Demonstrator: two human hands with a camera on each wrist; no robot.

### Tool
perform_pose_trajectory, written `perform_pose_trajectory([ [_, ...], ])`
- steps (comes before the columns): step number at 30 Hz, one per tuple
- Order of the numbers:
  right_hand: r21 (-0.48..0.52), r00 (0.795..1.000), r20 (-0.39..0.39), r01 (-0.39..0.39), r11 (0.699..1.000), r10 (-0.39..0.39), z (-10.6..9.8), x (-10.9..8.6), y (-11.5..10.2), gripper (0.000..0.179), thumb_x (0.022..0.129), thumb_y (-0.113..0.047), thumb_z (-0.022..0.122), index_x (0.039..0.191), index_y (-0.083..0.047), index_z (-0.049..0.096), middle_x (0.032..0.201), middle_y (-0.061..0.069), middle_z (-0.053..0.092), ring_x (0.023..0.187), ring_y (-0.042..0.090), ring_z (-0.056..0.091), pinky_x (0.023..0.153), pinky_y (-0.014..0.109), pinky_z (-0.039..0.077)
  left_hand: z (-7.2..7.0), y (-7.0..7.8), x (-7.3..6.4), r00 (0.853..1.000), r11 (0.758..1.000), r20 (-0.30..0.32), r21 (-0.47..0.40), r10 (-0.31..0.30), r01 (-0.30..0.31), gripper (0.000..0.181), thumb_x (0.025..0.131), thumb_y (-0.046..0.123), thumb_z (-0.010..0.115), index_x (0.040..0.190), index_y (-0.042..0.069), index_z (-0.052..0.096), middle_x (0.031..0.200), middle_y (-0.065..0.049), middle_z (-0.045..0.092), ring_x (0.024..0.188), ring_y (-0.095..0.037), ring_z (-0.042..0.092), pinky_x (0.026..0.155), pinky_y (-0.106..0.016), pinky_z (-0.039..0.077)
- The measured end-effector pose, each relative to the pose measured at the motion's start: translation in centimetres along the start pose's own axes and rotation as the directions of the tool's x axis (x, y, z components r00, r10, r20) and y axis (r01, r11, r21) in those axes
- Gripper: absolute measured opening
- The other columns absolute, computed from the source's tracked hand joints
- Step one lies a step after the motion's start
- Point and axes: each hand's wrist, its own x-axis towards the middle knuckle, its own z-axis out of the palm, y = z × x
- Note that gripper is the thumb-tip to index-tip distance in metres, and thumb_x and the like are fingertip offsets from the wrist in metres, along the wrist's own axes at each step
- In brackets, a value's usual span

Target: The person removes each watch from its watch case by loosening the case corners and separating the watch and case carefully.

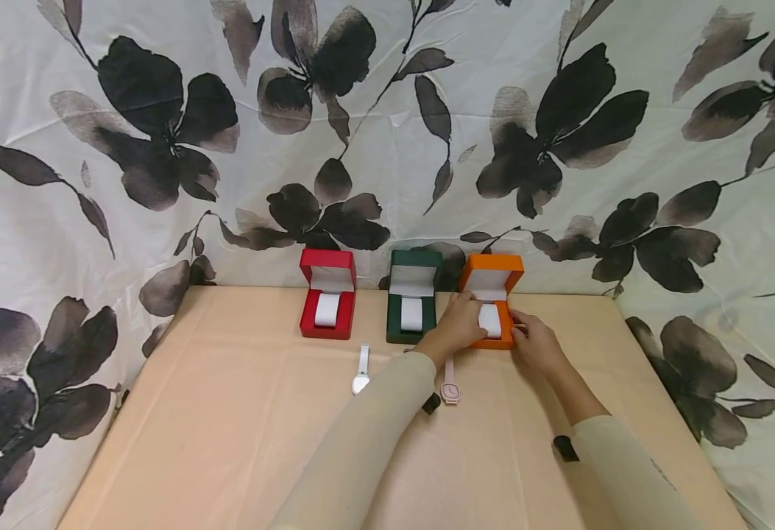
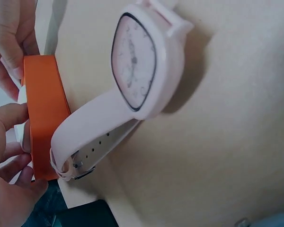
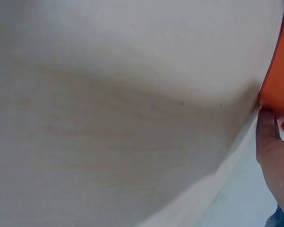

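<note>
An orange watch box (image 1: 504, 333) with its lid raised stands near the table's back edge, a white cushion (image 1: 489, 321) inside. My left hand (image 1: 455, 324) grips the box from its left side, fingertips at the rim and beside the cushion. My right hand (image 1: 538, 344) holds the box's right wall by the fingertips; in the right wrist view its fingers (image 3: 267, 125) touch the orange corner. Close below the box lies a pink watch (image 1: 450, 390), its square face and buckled strap large in the left wrist view.
A green watch box (image 1: 394, 324) and a red watch box (image 1: 308, 324), both with lids raised and white cushions inside, stand to the left. A white watch (image 1: 361, 381) lies before them. Part of a dark object (image 1: 431, 403) shows beside my left sleeve. Floral cloth (image 1: 420, 184) hangs behind.
</note>
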Motion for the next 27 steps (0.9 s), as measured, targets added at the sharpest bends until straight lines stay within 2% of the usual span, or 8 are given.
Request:
perform_pose_trajectory([
  [3, -0.003, 1.000, -0.008, 0.001, 1.000, -0.001, 0.09, -0.09, -0.03, 0.050, 0.106, -0.004, 0.049, 0.154, 0.009, 0.037, 0.145, 0.036, 0.048, 0.132, 0.051, 0.053, 0.109, 0.061, 0.046, 0.26, 0.04, -0.02, 1.000, 1.000, -0.002, 0.008, -0.010, 0.010, 0.051, 0.089, 0.039, 0.081, 0.132, 0.014, 0.069, 0.140, 0.000, 0.056, 0.122, -0.019, 0.049, 0.104, -0.023, 0.047],
  [9, 0.001, 1.000, -0.018, 0.017, 1.000, -0.017, 0.23, -0.47, -0.27, 0.049, 0.106, -0.002, 0.049, 0.153, 0.010, 0.039, 0.145, 0.037, 0.048, 0.132, 0.052, 0.052, 0.109, 0.062, 0.045, 0.52, -0.02, -0.18, 0.998, 0.998, 0.024, -0.034, -0.056, 0.056, 0.052, 0.090, 0.039, 0.079, 0.136, 0.017, 0.067, 0.141, 0.003, 0.051, 0.123, -0.017, 0.044, 0.102, -0.022, 0.047],
  [14, 0.005, 1.000, -0.021, 0.018, 1.000, -0.018, 0.30, -0.65, -0.59, 0.049, 0.105, -0.001, 0.050, 0.152, 0.009, 0.040, 0.145, 0.037, 0.049, 0.132, 0.052, 0.053, 0.110, 0.061, 0.045, 0.50, -0.18, -0.16, 0.997, 0.998, 0.054, 0.004, -0.059, 0.059, 0.052, 0.092, 0.041, 0.075, 0.137, 0.017, 0.066, 0.141, 0.003, 0.048, 0.126, -0.017, 0.042, 0.103, -0.023, 0.046],
  [20, 0.006, 1.000, -0.018, 0.005, 1.000, -0.005, 0.22, -0.67, -0.71, 0.049, 0.106, -0.002, 0.049, 0.153, 0.008, 0.040, 0.145, 0.037, 0.048, 0.133, 0.052, 0.052, 0.110, 0.062, 0.045, 0.53, -0.42, -0.07, 0.997, 0.999, 0.070, 0.010, -0.032, 0.031, 0.057, 0.093, 0.041, 0.074, 0.141, 0.015, 0.061, 0.144, 0.001, 0.047, 0.130, -0.020, 0.040, 0.105, -0.023, 0.045],
  [27, -0.008, 1.000, -0.019, 0.001, 1.000, -0.001, -0.30, -0.50, -0.06, 0.049, 0.106, -0.002, 0.048, 0.153, 0.008, 0.039, 0.146, 0.037, 0.047, 0.133, 0.052, 0.052, 0.109, 0.061, 0.046, -0.09, -0.82, -0.10, 0.993, 0.997, 0.095, -0.049, 0.067, -0.063, 0.063, 0.096, 0.040, 0.070, 0.148, 0.009, 0.054, 0.156, -0.003, 0.047, 0.142, -0.022, 0.045, 0.121, -0.029, 0.037],
])
